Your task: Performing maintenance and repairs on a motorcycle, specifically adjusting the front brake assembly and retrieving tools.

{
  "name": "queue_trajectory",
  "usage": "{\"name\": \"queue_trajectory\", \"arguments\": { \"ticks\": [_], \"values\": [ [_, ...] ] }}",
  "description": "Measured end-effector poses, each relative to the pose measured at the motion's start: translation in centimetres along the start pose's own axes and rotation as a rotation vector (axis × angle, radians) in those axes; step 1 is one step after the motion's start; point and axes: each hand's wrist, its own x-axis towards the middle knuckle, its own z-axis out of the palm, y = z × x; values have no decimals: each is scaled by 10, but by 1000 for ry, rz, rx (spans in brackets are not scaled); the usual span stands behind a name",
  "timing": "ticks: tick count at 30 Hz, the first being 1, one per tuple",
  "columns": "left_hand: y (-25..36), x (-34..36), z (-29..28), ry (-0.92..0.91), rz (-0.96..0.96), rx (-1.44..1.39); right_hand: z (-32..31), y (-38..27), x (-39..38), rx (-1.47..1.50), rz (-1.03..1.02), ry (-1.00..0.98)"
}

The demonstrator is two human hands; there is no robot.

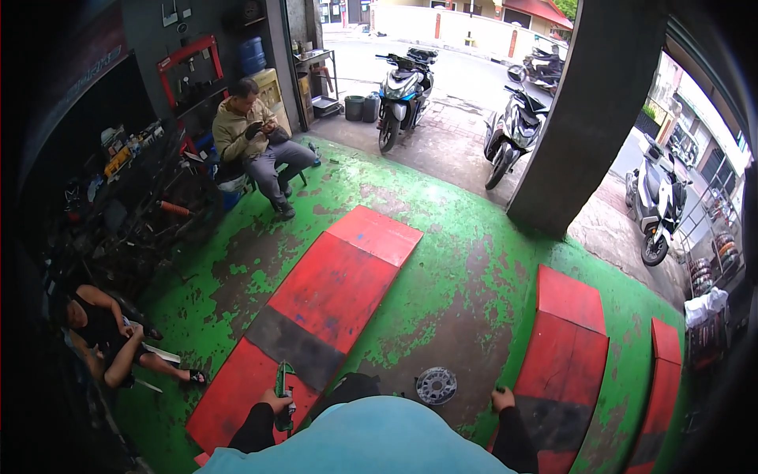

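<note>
Low on the left, my left hand is closed round a slim green and dark tool, its exact kind too small to make out. That hand is over the red ramp platform. My right hand is curled shut at the lower right, beside another red platform. A small dark spot shows at its fingers, but I cannot tell what it holds. Between my hands, nearer the right one, a round grey slotted metal disc lies on the worn green floor.
One person sits by the far left wall; another sits low at the left. Motorcycle parts crowd the left side. A third red platform lies at the right. A pillar and parked scooters stand at the entrance.
</note>
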Motion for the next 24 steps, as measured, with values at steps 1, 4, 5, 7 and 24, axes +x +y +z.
{"name": "queue_trajectory", "arguments": {
  "ticks": [1,4,5,7,24],
  "values": [
    [10,19,7,-17,-16,-33,-3,-55,49,16,-22,-18],
    [40,76,33,-55,-39,-51,-2,-194,154,107,-169,-123],
    [50,96,37,-64,-15,-44,6,-226,178,69,-105,-115],
    [76,143,51,-60,-138,93,35,-277,230,-82,-325,-57],
    [521,524,4,-21,25,-268,78,-348,481,-184,514,-383]
  ]
}}
